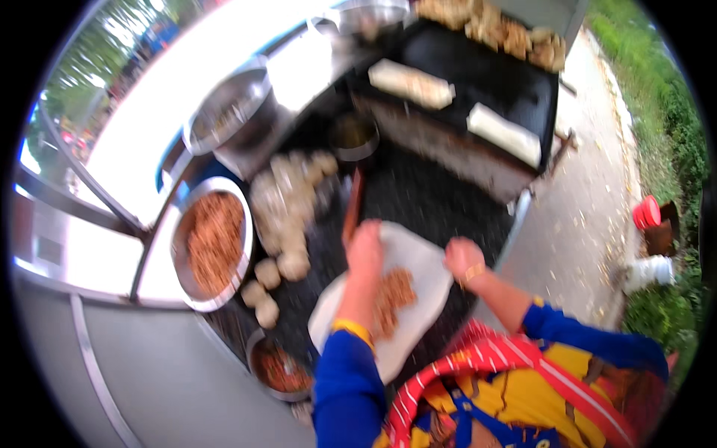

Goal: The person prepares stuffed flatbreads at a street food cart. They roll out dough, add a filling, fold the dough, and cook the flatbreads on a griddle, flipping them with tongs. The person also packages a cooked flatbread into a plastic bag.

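Note:
A thin sheet of dough [423, 252] lies on the dark worktop, with a strip of brown shredded filling [399, 294] along its middle. At the sheet's far left edge, my left hand [365, 249] has its fingers closed on the dough. My right hand [465, 259], with a bracelet at the wrist, pinches the right edge. Motion blur hides the exact fingertips. My left forearm covers part of the sheet and filling. Just beyond my left hand lies a reddish-brown stick-like tool [354, 201], perhaps a handle or rolling pin.
Left stand a metal bowl of shredded filling [215, 246], dough balls [292, 263] partly under plastic, and a smaller bowl of reddish food [280, 367]. A dark pot [354, 137] stands ahead. On the griddle [465, 61] lie two folded dough pieces [504, 134] and browned flatbreads [507, 36].

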Action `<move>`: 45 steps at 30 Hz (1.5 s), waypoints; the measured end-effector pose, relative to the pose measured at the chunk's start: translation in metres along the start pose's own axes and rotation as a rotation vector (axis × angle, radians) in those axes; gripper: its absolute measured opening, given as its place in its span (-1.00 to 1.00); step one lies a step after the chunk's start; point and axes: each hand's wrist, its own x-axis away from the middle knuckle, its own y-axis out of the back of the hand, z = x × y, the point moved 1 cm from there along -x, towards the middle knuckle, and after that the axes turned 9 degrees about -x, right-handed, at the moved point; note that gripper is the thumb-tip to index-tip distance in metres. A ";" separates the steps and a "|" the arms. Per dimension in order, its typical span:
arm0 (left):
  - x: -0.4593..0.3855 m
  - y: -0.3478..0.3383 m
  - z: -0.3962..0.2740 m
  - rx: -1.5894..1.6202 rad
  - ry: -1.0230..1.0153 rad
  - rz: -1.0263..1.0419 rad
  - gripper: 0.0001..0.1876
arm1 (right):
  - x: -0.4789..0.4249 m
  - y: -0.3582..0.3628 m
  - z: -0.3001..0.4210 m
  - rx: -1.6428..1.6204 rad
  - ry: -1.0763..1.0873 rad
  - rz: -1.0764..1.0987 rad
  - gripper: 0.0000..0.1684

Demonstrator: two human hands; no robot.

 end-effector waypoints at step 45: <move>0.101 0.077 0.056 0.076 0.098 -0.027 -0.78 | 0.093 0.010 0.121 -0.327 0.914 0.290 -0.50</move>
